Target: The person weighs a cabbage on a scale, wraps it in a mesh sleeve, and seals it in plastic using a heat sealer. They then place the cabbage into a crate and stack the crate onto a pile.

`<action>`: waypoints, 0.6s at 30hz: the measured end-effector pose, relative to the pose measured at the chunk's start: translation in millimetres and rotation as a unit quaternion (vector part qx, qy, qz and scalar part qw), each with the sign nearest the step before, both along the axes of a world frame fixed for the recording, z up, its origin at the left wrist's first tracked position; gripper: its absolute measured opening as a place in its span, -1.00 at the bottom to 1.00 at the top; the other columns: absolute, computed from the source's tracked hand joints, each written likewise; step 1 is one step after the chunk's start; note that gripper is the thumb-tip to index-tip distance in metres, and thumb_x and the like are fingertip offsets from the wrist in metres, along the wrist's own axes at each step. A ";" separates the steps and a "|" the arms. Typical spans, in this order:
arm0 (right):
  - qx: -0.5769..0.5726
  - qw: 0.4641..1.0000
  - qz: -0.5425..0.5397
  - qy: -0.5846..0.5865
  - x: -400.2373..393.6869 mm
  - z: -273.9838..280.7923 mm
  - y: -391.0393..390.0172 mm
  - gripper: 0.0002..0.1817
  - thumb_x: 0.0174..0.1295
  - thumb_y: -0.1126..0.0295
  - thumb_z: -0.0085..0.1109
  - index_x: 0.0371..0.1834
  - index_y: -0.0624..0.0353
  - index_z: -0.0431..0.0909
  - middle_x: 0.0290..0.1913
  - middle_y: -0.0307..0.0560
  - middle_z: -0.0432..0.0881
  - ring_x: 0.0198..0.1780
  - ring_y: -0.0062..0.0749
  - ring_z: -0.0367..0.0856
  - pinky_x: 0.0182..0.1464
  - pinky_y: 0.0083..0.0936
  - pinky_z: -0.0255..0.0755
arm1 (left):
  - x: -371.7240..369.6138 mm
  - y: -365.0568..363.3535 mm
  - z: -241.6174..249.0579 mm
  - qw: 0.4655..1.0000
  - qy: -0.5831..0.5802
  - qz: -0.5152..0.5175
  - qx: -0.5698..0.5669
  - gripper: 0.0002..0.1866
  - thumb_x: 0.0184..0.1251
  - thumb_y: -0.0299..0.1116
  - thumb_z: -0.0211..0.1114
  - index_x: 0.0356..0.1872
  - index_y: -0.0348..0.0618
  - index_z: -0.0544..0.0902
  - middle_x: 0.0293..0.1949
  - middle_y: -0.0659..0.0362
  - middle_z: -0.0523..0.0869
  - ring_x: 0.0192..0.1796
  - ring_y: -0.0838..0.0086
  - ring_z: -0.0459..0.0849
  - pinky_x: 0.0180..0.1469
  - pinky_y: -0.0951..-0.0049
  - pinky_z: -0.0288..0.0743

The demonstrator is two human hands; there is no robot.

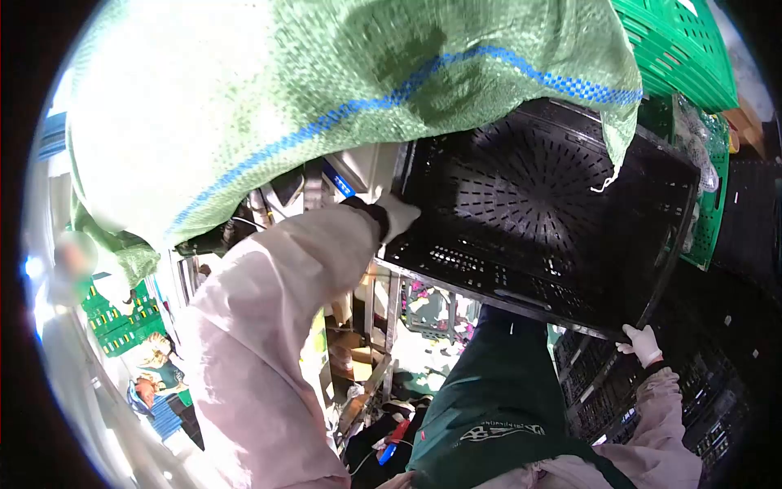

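I hold a black slotted plastic crate (538, 204) tilted up in front of me, its open inside facing me. My left hand (397, 217), in a white glove with a pale pink sleeve, grips the crate's left rim. My right hand (642, 343), also gloved in white, holds its lower right corner from below. A large green woven sack (269, 98) with a blue stripe hangs over the crate's top edge and fills the upper left of the view.
Green plastic crates (684, 49) are stacked at the upper right, and black crates (717, 407) sit at the lower right. A metal frame (389, 318) and floor clutter show below the crate. More green crates (118, 322) stand at the far left beside a person (73, 261).
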State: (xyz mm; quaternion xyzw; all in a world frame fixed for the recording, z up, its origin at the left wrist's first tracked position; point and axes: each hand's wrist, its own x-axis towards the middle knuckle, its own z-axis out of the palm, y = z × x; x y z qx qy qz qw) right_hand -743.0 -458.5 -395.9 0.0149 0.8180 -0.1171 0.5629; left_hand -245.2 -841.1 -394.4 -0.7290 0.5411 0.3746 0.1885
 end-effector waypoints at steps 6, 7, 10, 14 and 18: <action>-0.002 0.999 0.018 -0.028 -8.0 -0.4 0.1 -0.55 0.21 0.38 0.24 -0.06 0.47 0.23 -0.22 0.17 0.57 -0.51 -0.25 0.66 -0.60 -0.51 0.59 | -79.9 24.2 56.2 0.914 0.060 -0.163 -0.366 -0.06 0.03 -0.31 0.42 0.40 -0.33 0.07 0.32 -0.26 0.29 0.34 -0.09 0.30 0.36 0.09 0.21; -0.015 0.999 -0.008 -0.033 -20.4 -26.9 23.0 -0.56 0.21 0.41 0.23 -0.01 0.44 0.24 -0.23 0.10 0.58 -0.50 -0.28 0.64 -0.63 -0.52 0.58 | -85.8 44.9 64.8 0.875 0.051 -0.230 -0.424 -0.04 0.03 -0.31 0.43 0.43 -0.31 0.05 0.38 -0.26 0.21 0.42 -0.10 0.19 0.43 0.05 0.09; -0.068 0.998 0.000 0.007 -15.6 -26.2 24.6 -0.57 0.24 0.39 0.22 0.01 0.47 0.28 -0.29 0.16 0.61 -0.56 -0.25 0.66 -0.68 -0.51 0.54 | -95.1 110.6 68.4 0.890 0.150 -0.116 -0.414 0.02 0.02 -0.27 0.47 0.46 -0.30 0.04 0.43 -0.27 0.10 0.48 -0.14 0.03 0.48 0.01 -0.08; -0.059 0.997 0.025 0.050 -19.3 -37.1 30.5 -0.54 0.22 0.38 0.27 0.01 0.46 0.29 -0.18 0.12 0.59 -0.53 -0.24 0.64 -0.66 -0.48 0.55 | -25.7 110.1 27.9 0.913 -0.037 0.005 -0.406 0.04 -0.02 -0.12 0.51 0.41 -0.38 0.10 0.41 -0.27 0.15 0.43 -0.15 0.16 0.44 0.11 0.09; -0.038 0.996 0.083 0.008 -19.2 -18.2 13.7 -0.33 0.15 0.38 0.35 0.23 0.51 0.27 -0.02 0.08 0.57 -0.19 -0.32 0.61 -0.38 -0.48 0.58 | 42.9 83.0 -2.0 0.999 -0.024 0.034 -0.020 -0.55 0.11 0.01 0.36 -0.21 -0.22 0.73 -0.22 -0.08 0.74 -0.18 0.09 0.72 -0.06 0.23 0.56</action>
